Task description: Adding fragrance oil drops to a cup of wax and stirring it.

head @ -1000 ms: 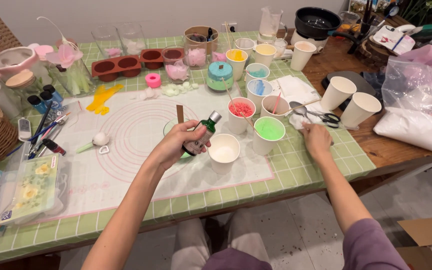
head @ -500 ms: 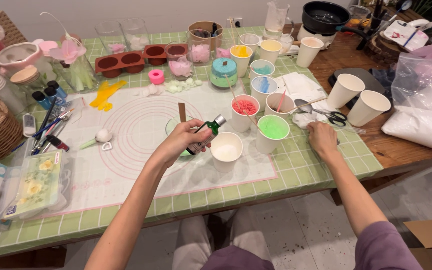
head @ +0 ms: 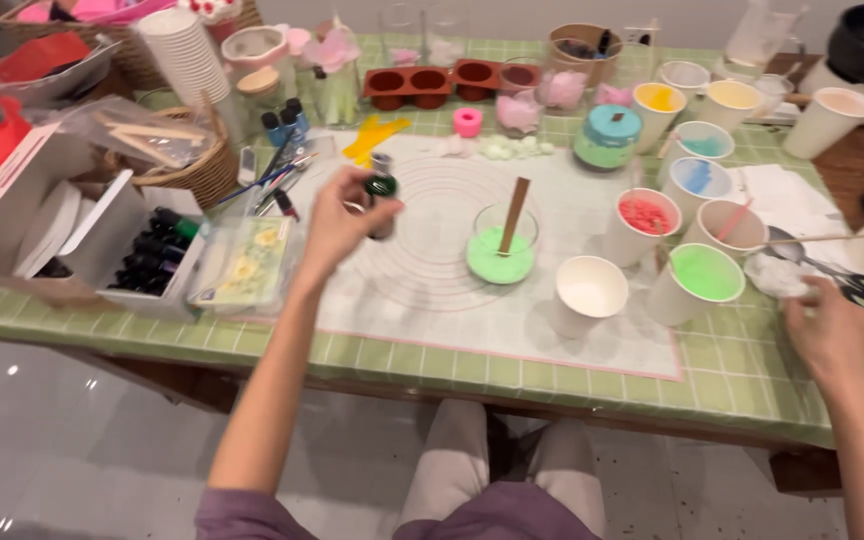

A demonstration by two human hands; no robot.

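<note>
A person sits at a green-tiled table [head: 752,385] crowded with craft supplies, seen from above. The left hand [head: 337,225] is raised over the left part of a white mat [head: 552,330], fingers curled around a small dark bottle [head: 381,192] with a green cap, held up off the surface; the bottle is blurred. Just right of it, a glass [head: 503,245] of green grains stands on the mat with a wooden stick [head: 514,203] leaning in it. The right hand [head: 832,335] rests at the table's right edge, loosely curled, beside a spoon [head: 777,275] of white powder; whether it grips anything cannot be told. Paper cups of coloured grains stand between the hands, a green cup [head: 697,280] nearest the right hand.
</note>
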